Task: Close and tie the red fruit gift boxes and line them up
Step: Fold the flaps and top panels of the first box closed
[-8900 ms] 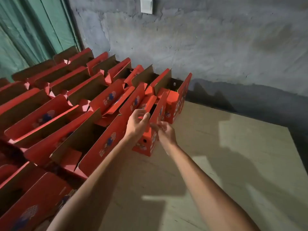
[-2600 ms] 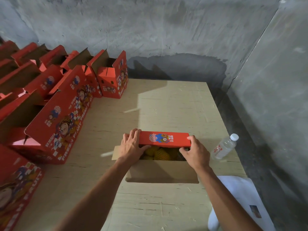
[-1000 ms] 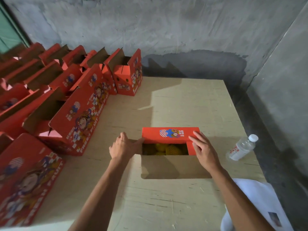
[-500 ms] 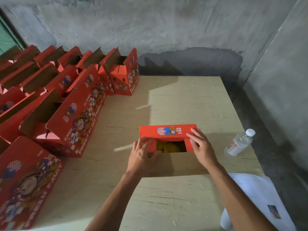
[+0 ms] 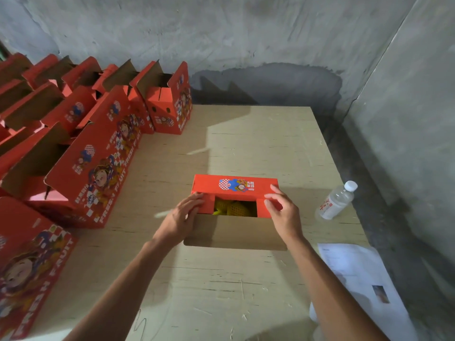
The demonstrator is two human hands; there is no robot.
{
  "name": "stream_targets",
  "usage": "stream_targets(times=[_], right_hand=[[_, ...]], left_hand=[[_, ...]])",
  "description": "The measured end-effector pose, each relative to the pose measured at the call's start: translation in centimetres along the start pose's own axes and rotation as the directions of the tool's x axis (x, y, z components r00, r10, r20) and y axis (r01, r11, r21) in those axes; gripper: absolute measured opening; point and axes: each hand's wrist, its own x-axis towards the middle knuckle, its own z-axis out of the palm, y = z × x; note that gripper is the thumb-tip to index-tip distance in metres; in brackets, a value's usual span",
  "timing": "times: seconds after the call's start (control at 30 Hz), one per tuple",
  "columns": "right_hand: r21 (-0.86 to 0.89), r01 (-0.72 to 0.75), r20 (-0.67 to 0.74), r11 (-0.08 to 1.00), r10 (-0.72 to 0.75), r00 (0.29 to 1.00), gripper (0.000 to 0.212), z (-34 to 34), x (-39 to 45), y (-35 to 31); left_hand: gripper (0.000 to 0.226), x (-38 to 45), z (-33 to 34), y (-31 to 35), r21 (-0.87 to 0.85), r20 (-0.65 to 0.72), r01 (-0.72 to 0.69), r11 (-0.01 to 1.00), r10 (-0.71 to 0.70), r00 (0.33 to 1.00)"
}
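Note:
A red fruit gift box stands on the plywood table in front of me, seen from above. Its far top flap is folded over. Both red end flaps are pushed inward. Yellow netted fruit shows through the gap. The near brown flap lies open toward me. My left hand presses the left end flap down with its fingers. My right hand presses the right end flap, fingers lightly bent.
Several open red gift boxes stand in rows along the left side of the table. A water bottle lies at the right edge. A white printed sheet lies at the near right. Concrete walls close off the back and right.
My left hand moved from the near flap to the left end flap. Both end flaps now lie folded inward over the fruit. The view has shifted slightly.

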Motion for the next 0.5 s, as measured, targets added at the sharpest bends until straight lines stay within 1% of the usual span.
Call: stream_targets(times=[0.1,0.17,0.2,0.27,0.33,0.37,0.43,0.5], right_hand=[[0.0,-0.023,0.065,1.0,0.023,0.998,0.007,-1.4,-0.4,0.3],[-0.013,0.004,0.108,1.0,-0.002,0.994,0.008,-2.2,-0.4,0.6],[-0.037,0.029,0.138,0.999,-0.024,0.99,0.011,-2.5,-0.4,0.8],[-0.062,0.06,0.207,0.996,-0.046,0.977,0.02,-3.1,-0.3,1.1],[-0.027,0.022,0.274,0.999,-0.013,0.962,0.033,-3.9,-0.2,1.3],[-0.008,-0.004,0.302,1.0,0.006,0.953,0.041,-4.3,-0.2,1.4],[0.05,-0.083,0.355,0.995,0.06,0.933,0.054,-4.7,-0.1,1.6],[0.164,-0.193,0.403,0.967,0.112,0.908,0.06,-4.8,-0.1,1.7]], left_hand=[[0.055,-0.1,-1.7,-0.4,-0.032,0.045,0.047,0.998,-0.045,0.998],[0.068,0.1,-2.3,-0.6,-0.018,0.089,0.058,0.998,-0.057,0.994],[0.07,0.1,-2.6,-0.5,-0.011,0.117,0.048,0.999,-0.046,0.992],[0.064,-0.2,-2.8,-0.7,-0.011,0.161,-0.01,1.0,0.012,0.987],[0.061,-0.6,-2.7,-1.1,-0.049,0.172,-0.055,0.997,0.063,0.983],[0.061,-0.7,-2.7,-1.2,-0.09,0.18,-0.035,0.995,0.051,0.982],[0.064,-0.6,-2.8,-1.2,-0.174,0.209,0.055,0.983,-0.018,0.978],[0.072,-0.4,-2.6,-0.9,-0.204,0.202,0.146,0.968,-0.105,0.974]])
